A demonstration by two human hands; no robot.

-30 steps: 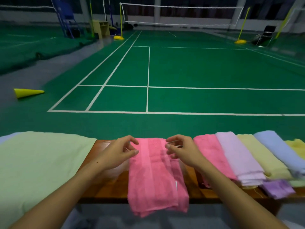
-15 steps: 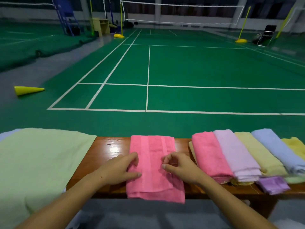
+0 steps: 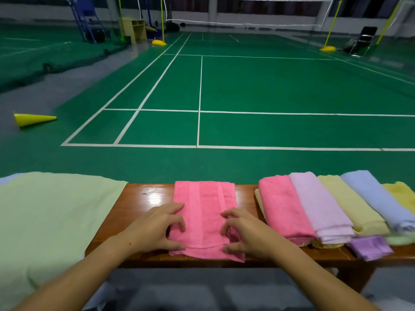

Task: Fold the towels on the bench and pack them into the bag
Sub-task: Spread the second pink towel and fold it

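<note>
- Fingers [image 3: 177, 223] of left hand [image 3: 155, 230]: loosely curled, spread apart, tips touching left edge of pink towel [image 3: 204, 218]; thumb laid flat against near left corner.
- Fingers [image 3: 226, 221] of right hand [image 3: 244, 234]: curled likewise, tips down on right part of same towel, thumb by near right corner.
- Could not tell whether either hand pinched cloth or only pressed it; nothing seen lifted or carried.
- Lay between both hands, flat on bench [image 3: 143, 198], as a narrow strip running away from fingertips; near end just over front edge of bench.
- Judged folded lengthwise already, with a further cross-fold probably left to do.
- Right of right fingers, near but not touching: row of folded towels, side by side and overlapping — second pink [image 3: 283, 209], lilac [image 3: 318, 207], pale yellow [image 3: 350, 205], blue [image 3: 377, 198], yellow [image 3: 402, 194] at far end.
- Small purple cloth [image 3: 370, 246] at near edge below that row, overhanging bench.
- Whether that row counted as finished or awaiting a further fold: not clear.
- Left of left fingers, past a bare stretch of bench: large pale green cloth [image 3: 49, 221] spread out, unfolded.
- No bag recognisable anywhere; packing judged not begun, so far as shown.
- Overall: folding well under way, packing wholly left.
</note>
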